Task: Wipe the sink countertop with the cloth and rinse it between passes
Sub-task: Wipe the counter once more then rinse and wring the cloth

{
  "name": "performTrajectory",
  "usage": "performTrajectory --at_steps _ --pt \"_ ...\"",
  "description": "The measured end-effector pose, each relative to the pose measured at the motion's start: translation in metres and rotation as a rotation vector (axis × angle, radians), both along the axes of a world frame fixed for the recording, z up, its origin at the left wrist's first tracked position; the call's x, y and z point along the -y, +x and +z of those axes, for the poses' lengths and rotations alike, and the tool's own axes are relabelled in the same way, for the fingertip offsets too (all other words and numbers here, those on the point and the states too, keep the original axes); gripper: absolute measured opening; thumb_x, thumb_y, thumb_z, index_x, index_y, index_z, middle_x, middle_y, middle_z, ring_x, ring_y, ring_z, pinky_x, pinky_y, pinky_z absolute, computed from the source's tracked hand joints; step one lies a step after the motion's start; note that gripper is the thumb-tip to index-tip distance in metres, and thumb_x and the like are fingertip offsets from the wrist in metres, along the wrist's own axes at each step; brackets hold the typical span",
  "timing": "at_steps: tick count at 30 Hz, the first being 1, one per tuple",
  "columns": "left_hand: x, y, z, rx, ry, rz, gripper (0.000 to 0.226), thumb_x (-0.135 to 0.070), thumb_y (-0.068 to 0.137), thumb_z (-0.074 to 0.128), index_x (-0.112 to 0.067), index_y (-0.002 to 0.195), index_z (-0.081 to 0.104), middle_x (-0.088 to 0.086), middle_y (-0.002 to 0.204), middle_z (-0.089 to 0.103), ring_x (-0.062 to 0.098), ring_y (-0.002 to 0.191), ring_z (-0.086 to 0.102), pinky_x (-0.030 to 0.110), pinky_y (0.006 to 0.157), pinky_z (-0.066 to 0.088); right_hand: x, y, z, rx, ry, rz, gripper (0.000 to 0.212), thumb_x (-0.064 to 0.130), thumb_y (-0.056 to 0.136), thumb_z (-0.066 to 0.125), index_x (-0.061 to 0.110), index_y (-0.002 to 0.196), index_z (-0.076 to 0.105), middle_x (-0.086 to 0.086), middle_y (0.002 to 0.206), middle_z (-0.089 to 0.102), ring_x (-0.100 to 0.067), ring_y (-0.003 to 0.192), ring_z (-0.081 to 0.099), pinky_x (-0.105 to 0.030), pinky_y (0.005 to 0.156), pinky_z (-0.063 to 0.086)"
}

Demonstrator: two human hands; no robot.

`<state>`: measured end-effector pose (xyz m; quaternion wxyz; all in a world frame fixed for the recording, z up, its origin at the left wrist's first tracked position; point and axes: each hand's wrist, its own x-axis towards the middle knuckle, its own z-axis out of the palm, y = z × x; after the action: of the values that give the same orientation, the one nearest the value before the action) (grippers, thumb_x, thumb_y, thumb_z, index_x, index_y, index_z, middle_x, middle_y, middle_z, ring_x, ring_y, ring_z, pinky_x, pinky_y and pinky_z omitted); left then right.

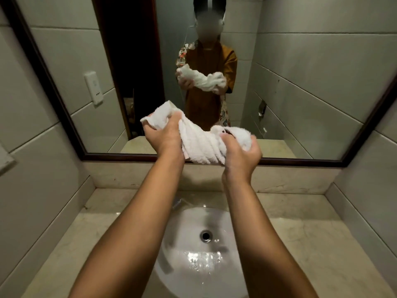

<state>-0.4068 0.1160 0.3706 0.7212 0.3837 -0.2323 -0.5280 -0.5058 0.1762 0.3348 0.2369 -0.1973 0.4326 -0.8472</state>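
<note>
Room: tiled washroom, a dark-framed mirror (pixel 300 104) across the back wall and a marble countertop (pixel 300 233) below it.
Cloth: white cloth (pixel 199 143) twisted into a rope, held up in the air above the sink (pixel 193 244), at about 12 o'clock from the drain (pixel 205 235), level with the mirror's lower edge.
Left grip: my left hand (pixel 163 134) is curled tight round the cloth's upper end, at 10 o'clock from its middle.
Right grip: my right hand (pixel 240 153) is clenched round the lower end, at 4 o'clock from its middle.
Step in hand: I judge this to be wringing after a rinse; no water shows running.
Sink: basin wet, with glinting water at 6 o'clock from the drain.
Tap: small metal fitting (pixel 177 203) at 11 o'clock from the drain, mostly hidden by my forearm.
Done: I cannot tell how many passes the countertop has had; it looks mostly dry and unsmeared.
Left: finish the wringing, then wipe the counter on both sides of the basin.
Wall: white switch plate (pixel 93 87) shows in the mirror at 9 o'clock.
</note>
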Motion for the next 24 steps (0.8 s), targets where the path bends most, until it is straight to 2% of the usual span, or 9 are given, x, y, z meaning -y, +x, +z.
performTrajectory --at_steps 3,6,9,11,13,16,18,21,24 --pt "0.013 0.001 -0.029 0.162 0.263 -0.308 0.052 -0.008 0.083 0.070 -0.004 0.131 0.050 0.012 0.113 0.063 0.029 0.101 0.065 0.035 0.076 0.054 -0.010 -0.006 -0.010 -1.089 -0.062 -0.194 0.026 0.017 0.067 0.077 0.003 0.082 0.061 -0.018 0.090 0.060 -0.022 0.078 0.056 -0.022 0.063 0.044" --pt "0.014 0.002 -0.045 0.506 0.382 -0.669 0.026 -0.015 0.088 0.065 -0.005 0.112 0.060 0.012 0.098 0.066 0.026 0.084 0.066 0.035 0.070 0.057 -0.009 -0.012 -0.032 -1.470 -0.053 -0.098 0.029 0.022 0.069 0.075 0.001 0.084 0.063 -0.017 0.092 0.058 -0.026 0.083 0.054 -0.033 0.064 0.046" --pt "0.016 0.009 -0.060 0.428 0.407 -0.759 0.051 -0.012 0.084 0.068 -0.016 0.128 0.043 0.021 0.117 0.063 0.032 0.091 0.070 0.049 0.074 0.059 -0.018 -0.021 -0.046 -1.078 0.153 0.066 0.048 0.019 0.064 0.080 0.022 0.104 0.055 -0.005 0.113 0.051 -0.015 0.101 0.051 -0.018 0.077 0.046" --pt "0.016 0.022 -0.073 0.138 0.311 -0.785 0.077 -0.001 0.076 0.054 -0.025 0.146 0.030 0.023 0.137 0.051 0.035 0.102 0.067 0.054 0.081 0.055 -0.016 -0.029 -0.046 -0.723 0.269 0.096 0.078 0.015 0.065 0.081 0.037 0.128 0.041 -0.004 0.133 0.047 -0.020 0.119 0.051 -0.026 0.093 0.048" --pt "0.010 0.035 -0.087 -0.035 0.172 -0.764 0.098 0.014 0.068 0.037 -0.041 0.148 0.023 0.012 0.148 0.038 0.037 0.119 0.057 0.055 0.095 0.048 -0.009 -0.038 -0.045 -0.349 0.356 0.187 0.090 0.011 0.066 0.079 0.032 0.143 0.038 -0.005 0.141 0.047 -0.025 0.125 0.052 -0.037 0.096 0.051" --pt "-0.008 0.044 -0.100 0.383 -0.139 -0.571 0.108 0.023 0.077 0.050 -0.056 0.141 0.015 0.002 0.148 0.035 0.027 0.126 0.052 0.040 0.084 0.054 -0.004 -0.049 -0.041 0.193 0.345 0.533 0.024 0.008 0.074 0.067 0.011 0.095 0.075 -0.012 0.094 0.072 -0.032 0.088 0.071 -0.033 0.069 0.057" --pt "-0.014 0.046 -0.107 0.565 -0.331 -0.428 0.116 0.013 0.075 0.072 -0.048 0.146 0.004 0.003 0.137 0.049 0.017 0.123 0.056 0.034 0.092 0.053 -0.008 -0.051 -0.043 0.313 0.345 0.703 0.028 0.010 0.086 0.054 0.012 0.067 0.074 -0.010 0.077 0.072 -0.027 0.073 0.071 -0.032 0.074 0.057" --pt "-0.018 0.051 -0.111 0.639 -0.463 -0.294 0.117 0.007 0.072 0.079 -0.037 0.148 0.002 0.002 0.128 0.054 0.014 0.117 0.060 0.033 0.094 0.052 -0.010 -0.051 -0.045 0.413 0.304 0.840 0.025 0.020 0.088 0.052 0.012 0.078 0.072 -0.010 0.088 0.072 -0.030 0.085 0.069 -0.040 0.091 0.050" --pt "-0.018 0.055 -0.107 0.878 -0.639 -0.031 0.117 -0.004 0.069 0.086 -0.044 0.147 0.008 0.014 0.151 0.027 0.019 0.135 0.043 0.042 0.106 0.044 -0.006 -0.049 -0.042 0.450 0.294 0.906 0.026 0.022 0.089 0.051 0.011 0.078 0.072 -0.010 0.089 0.069 -0.030 0.086 0.067 -0.039 0.092 0.048"
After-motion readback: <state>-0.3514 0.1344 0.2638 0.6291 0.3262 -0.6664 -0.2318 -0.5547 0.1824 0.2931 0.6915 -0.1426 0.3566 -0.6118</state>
